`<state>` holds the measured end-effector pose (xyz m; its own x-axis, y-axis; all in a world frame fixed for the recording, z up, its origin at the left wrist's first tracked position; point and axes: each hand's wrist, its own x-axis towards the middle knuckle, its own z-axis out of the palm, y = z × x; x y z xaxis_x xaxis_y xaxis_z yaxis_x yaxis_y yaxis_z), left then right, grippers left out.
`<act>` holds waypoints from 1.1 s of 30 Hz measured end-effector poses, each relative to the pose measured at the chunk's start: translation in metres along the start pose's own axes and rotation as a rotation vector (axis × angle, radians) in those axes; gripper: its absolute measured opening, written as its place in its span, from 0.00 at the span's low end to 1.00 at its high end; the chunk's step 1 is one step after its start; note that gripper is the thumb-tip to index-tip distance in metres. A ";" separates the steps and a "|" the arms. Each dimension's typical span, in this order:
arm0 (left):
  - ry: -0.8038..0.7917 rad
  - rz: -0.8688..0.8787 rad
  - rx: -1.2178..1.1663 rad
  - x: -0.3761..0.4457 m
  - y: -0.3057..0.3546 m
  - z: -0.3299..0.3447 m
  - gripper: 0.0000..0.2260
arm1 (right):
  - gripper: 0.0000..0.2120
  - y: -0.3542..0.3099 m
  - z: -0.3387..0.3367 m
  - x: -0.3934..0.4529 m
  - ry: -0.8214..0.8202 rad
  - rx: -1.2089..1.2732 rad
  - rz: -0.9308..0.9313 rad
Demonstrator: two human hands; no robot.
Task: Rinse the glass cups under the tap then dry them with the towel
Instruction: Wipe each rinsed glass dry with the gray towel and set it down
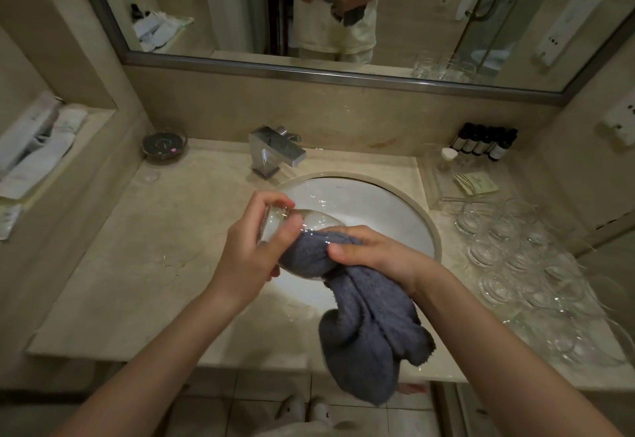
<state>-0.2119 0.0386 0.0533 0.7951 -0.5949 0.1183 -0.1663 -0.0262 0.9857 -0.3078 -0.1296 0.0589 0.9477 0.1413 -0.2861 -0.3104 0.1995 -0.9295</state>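
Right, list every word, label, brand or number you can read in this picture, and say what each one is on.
None can be read.
Small dark toiletry bottles with pale labels: print too small.
Pale folded card on the clear tray: marks blurred.
White basin, small mark under its back rim: too small.
White packets in the left wall niche: blurred.
Round dark dish: a pale mark, unreadable.

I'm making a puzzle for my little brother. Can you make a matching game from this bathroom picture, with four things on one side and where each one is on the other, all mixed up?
Things:
1. glass cup
2. grey towel
3. small dark bottles
4. tap

Places:
A. in a row at the back right of the counter
B. behind the sink, at the back of the counter
C. gripped in the left hand
D. gripped in the right hand, its end hanging down

Pairs: 1-C, 2-D, 3-A, 4-B
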 end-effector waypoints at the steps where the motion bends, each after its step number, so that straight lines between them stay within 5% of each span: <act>1: -0.037 -0.162 -0.065 0.003 0.005 -0.002 0.16 | 0.17 -0.001 -0.001 0.001 0.039 -0.080 -0.015; 3: -0.061 -0.431 -0.101 0.011 0.012 -0.004 0.24 | 0.14 -0.003 0.000 0.002 0.061 -0.267 -0.056; 5: 0.007 -0.444 -0.044 0.011 0.011 0.001 0.26 | 0.13 -0.003 0.000 0.003 0.028 -0.347 -0.071; 9: 0.160 0.211 0.348 -0.002 -0.005 0.003 0.20 | 0.17 0.008 -0.005 0.005 0.016 0.004 -0.036; 12: 0.029 0.510 0.574 0.000 -0.014 -0.008 0.22 | 0.25 0.022 -0.005 0.007 -0.010 0.179 -0.021; 17: -0.327 -0.023 0.261 0.017 0.003 -0.022 0.23 | 0.11 0.028 0.001 0.003 0.056 0.134 -0.040; 22: -0.655 -0.242 0.404 0.030 0.016 -0.027 0.27 | 0.10 0.024 0.000 -0.006 -0.063 -0.043 -0.037; 26: -0.890 -0.501 0.432 0.039 0.019 -0.018 0.34 | 0.23 0.031 -0.002 -0.007 -0.066 -0.123 -0.036; 29: -0.982 -0.564 0.423 0.038 0.012 -0.016 0.32 | 0.22 0.039 -0.007 -0.009 -0.068 -0.151 -0.016; 33: -0.896 -0.561 0.380 0.034 0.003 -0.022 0.26 | 0.13 0.046 -0.010 -0.008 -0.067 -0.010 -0.026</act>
<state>-0.1726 0.0358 0.0629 0.1324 -0.7810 -0.6103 -0.2052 -0.6240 0.7540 -0.3293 -0.1311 0.0160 0.9481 0.2012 -0.2463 -0.2850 0.1938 -0.9387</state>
